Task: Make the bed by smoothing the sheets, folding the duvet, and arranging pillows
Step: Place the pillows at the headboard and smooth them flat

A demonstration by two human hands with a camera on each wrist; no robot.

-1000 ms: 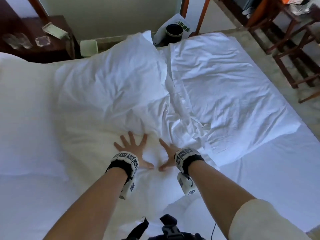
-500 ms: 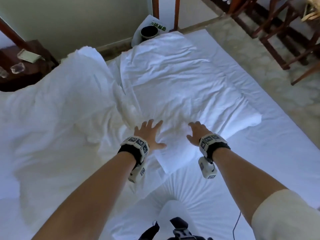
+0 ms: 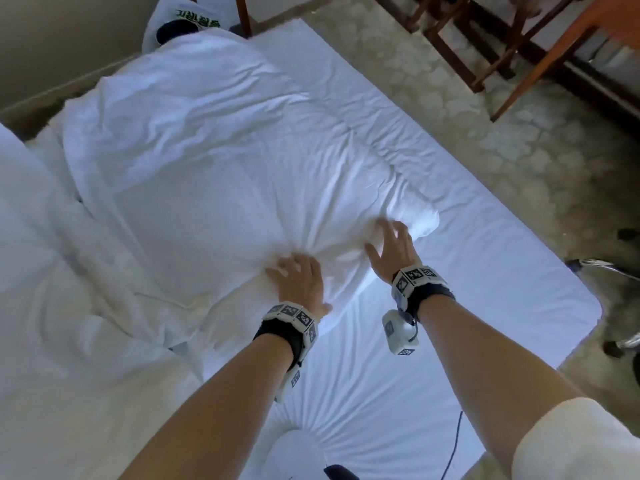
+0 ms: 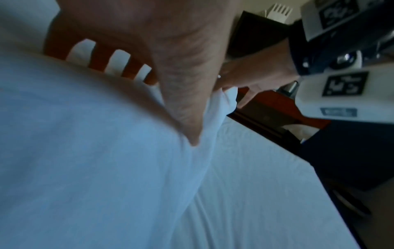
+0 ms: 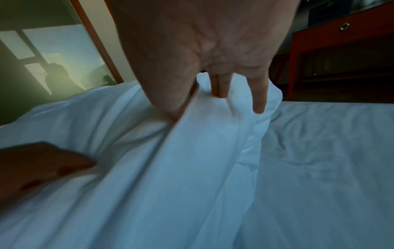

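Observation:
A rumpled white pillow (image 3: 207, 161) lies on the right half of the bed, over the white fitted sheet (image 3: 485, 306). My left hand (image 3: 298, 282) grips its near edge, fingers curled into the cloth; the thumb (image 4: 183, 104) presses into the pillow (image 4: 85, 151). My right hand (image 3: 391, 247) is at the near right corner. In the right wrist view a ridge of the pillow (image 5: 192, 160) stands pinched between the thumb and fingers of the right hand (image 5: 213, 94), and the left hand (image 5: 42, 165) shows at lower left. More white bedding (image 3: 34, 237) is heaped on the left.
Wooden chair and table legs (image 3: 485, 46) stand on the patterned floor (image 3: 485, 150) right of the bed. A dark bin in a white printed bag (image 3: 183, 26) sits past the bed's far end. The mattress corner (image 3: 588, 306) is close on the right. A wooden desk with a drawer (image 5: 341, 42) stands beyond.
My view and both hands have moved right, from the left pillow to the right one. The hands lay flat and spread; now they dig into this pillow's near edge, which has bunched up.

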